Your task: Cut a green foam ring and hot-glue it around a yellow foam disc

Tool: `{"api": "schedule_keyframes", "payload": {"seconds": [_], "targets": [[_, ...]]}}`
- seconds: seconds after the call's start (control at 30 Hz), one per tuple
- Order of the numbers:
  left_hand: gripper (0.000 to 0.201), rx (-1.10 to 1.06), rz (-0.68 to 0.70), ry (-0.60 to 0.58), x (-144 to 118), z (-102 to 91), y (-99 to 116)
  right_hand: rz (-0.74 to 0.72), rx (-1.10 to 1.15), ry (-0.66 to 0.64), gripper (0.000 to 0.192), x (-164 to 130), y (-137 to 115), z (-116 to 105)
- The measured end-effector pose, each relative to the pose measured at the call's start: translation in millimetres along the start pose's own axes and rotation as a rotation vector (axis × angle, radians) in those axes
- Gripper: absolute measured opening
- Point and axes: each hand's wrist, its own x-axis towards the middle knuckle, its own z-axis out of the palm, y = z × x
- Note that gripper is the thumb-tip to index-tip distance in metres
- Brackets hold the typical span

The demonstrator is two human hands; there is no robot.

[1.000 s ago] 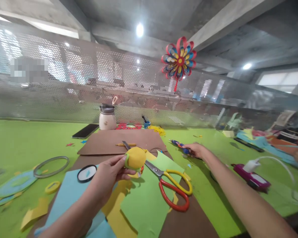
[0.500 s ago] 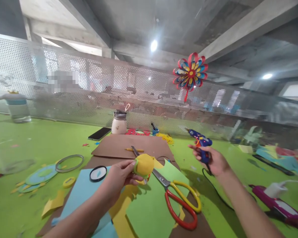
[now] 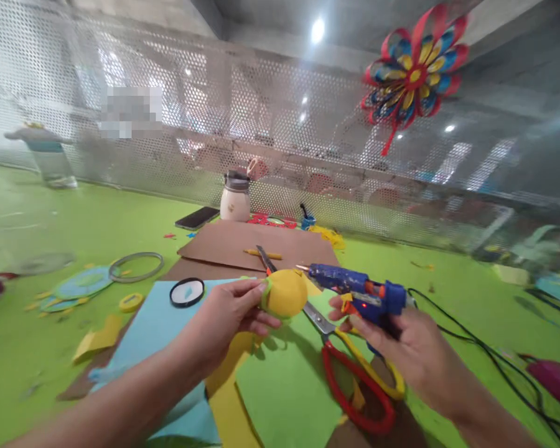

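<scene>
My left hand pinches a rounded yellow paper piece with a green edge, held above the paper sheets. In my right hand is a blue hot glue gun with an orange trigger and a small red light. Its metal nozzle points left, close to the yellow piece but apart from it. Scissors with one red and one yellow handle lie beneath, partly hidden by my right hand. Under them rest a green paper sheet and a light blue sheet.
Brown cardboard carries a pencil. A black-rimmed round lens, a grey ring and yellow tape lie left. Behind stand a phone and a white bottle. A black cord runs right. A paper flower hangs ahead.
My right hand has brought the glue gun left and toward me, its nozzle now near the yellow piece. My left hand still holds the piece. The view has tilted down.
</scene>
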Motion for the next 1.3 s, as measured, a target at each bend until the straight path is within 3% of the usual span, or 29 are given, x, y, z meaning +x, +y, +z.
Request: {"api": "schedule_keyframes", "payload": {"seconds": [0.13, 0.33, 1.03, 1.3], "targets": [[0.019, 0.033, 0.005, 0.098, 1, 4.5, -1, -0.076, -0.121, 0.036, 0.02, -5, 0, 13], [0.018, 0.051, 0.005, 0.133, 0, 6.9, -1, -0.187, -0.206, 0.052, 0.028, -6, 1, 26], [0.025, 0.026, 0.008, 0.097, -4, 6.6, -2, -0.231, -0.218, 0.078, 0.037, -7, 12, 35], [0.026, 0.05, 0.011, 0.088, -3, 5.5, -2, -0.241, -0.209, 0.144, 0.034, -7, 11, 37]]}}
